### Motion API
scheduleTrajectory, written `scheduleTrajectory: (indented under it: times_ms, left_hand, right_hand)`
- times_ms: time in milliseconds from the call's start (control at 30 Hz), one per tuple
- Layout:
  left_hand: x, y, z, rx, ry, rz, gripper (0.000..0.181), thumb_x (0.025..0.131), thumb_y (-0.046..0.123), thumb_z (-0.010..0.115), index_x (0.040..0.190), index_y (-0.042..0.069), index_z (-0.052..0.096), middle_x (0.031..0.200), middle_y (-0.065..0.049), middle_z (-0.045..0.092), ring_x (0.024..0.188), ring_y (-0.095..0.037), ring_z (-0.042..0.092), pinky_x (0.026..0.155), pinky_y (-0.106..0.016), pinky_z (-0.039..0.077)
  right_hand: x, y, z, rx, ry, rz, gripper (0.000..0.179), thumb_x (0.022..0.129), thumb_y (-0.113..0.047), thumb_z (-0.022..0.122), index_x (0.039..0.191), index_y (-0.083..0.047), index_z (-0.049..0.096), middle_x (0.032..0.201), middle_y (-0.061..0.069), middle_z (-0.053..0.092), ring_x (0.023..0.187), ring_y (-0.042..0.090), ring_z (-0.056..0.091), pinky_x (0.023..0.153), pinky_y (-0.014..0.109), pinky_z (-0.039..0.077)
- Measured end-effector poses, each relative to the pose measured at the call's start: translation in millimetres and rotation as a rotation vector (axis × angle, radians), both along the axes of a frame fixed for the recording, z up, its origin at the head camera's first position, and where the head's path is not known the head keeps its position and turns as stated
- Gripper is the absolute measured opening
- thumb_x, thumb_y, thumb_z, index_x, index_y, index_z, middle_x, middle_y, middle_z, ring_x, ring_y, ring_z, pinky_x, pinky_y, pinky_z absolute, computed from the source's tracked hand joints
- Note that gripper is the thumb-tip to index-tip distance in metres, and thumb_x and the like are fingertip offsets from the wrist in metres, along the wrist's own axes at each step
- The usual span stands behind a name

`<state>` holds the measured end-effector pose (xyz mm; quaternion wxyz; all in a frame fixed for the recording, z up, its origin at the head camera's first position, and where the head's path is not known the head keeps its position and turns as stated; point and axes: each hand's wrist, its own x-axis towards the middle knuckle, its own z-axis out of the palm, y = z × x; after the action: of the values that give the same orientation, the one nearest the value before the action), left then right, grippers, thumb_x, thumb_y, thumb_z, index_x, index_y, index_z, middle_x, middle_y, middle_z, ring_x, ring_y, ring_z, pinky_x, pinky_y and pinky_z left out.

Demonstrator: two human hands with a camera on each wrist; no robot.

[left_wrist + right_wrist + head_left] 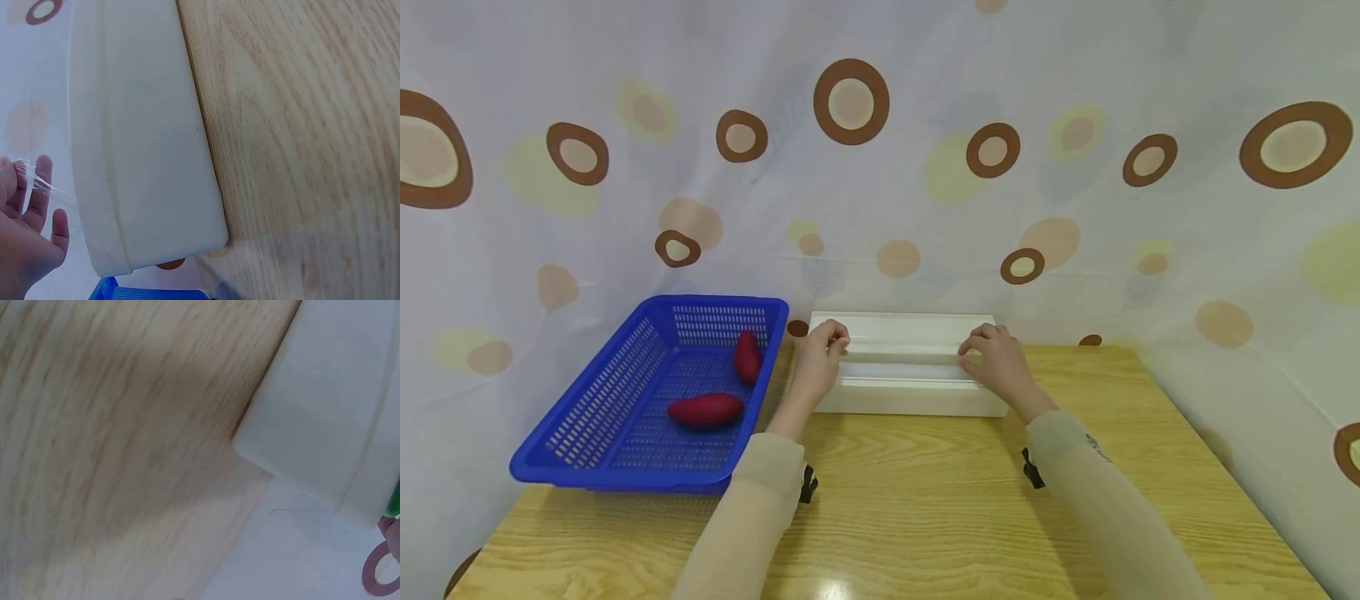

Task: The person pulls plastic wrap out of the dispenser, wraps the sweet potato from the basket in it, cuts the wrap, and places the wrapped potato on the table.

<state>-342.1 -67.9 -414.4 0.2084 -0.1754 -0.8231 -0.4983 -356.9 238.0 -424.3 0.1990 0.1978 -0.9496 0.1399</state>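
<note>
A long white cling film dispenser (pixel 910 402) lies on the table with its lid (pixel 901 325) raised at the back. My left hand (pixel 816 362) is over the dispenser's left end. In the left wrist view its thumb and index finger pinch clear cling film (pixel 40 179), drawn into thin creases, while the other fingers spread apart. My right hand (pixel 1002 364) is over the right end, thumb and fingertips brought together at the film's other side; the clear film there barely shows. The right wrist view shows the dispenser's corner (pixel 312 412) and a small green part (pixel 394 503).
A blue plastic basket (pixel 580 477) stands left of the dispenser. Two dark red, sweet-potato-like pieces lie in it, one in front (pixel 706 410) and one by the right wall (pixel 747 358). A spotted white curtain (pixel 925 208) hangs close behind the wooden table (pixel 917 500).
</note>
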Motion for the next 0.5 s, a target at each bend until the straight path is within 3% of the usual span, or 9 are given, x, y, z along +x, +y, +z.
scheduleTrajectory:
  times_ms: [200, 333, 500]
  left_hand:
    - [0.4, -1.0, 0.2, 0.069, -0.059, -0.041, 0.018, 0.093, 0.010, 0.052, 0.093, -0.007, 0.054, 0.096, -0.023, 0.061, 0.084, -0.034, 0.066, 0.075, -0.046, 0.052]
    - [-0.9, -1.4, -2.8, 0.107, -0.102, -0.066, 0.022, 0.093, 0.016, 0.051, 0.095, -0.005, 0.054, 0.097, -0.022, 0.061, 0.090, -0.033, 0.063, 0.077, -0.046, 0.049]
    - [-3.0, -2.9, -6.7, 0.110, -0.068, -0.031, 0.021, 0.091, 0.019, 0.053, 0.092, -0.002, 0.055, 0.095, -0.022, 0.059, 0.090, -0.035, 0.057, 0.072, -0.033, 0.043]
  right_hand:
    - [-1.8, -12, 5.7, 0.042, -0.034, 0.070, 0.032, 0.078, -0.030, 0.077, 0.107, -0.017, 0.069, 0.113, 0.010, 0.057, 0.106, 0.033, 0.048, 0.084, 0.055, 0.041]
    - [-4.4, -19, 4.9, 0.074, -0.037, 0.047, 0.024, 0.081, -0.028, 0.075, 0.102, -0.019, 0.071, 0.114, 0.010, 0.057, 0.107, 0.033, 0.048, 0.085, 0.055, 0.041]
    - [-6.5, -22, 3.8, 0.061, 0.023, 0.010, 0.008, 0.083, -0.020, 0.072, 0.090, -0.017, 0.074, 0.105, 0.008, 0.061, 0.099, 0.032, 0.053, 0.082, 0.054, 0.043]
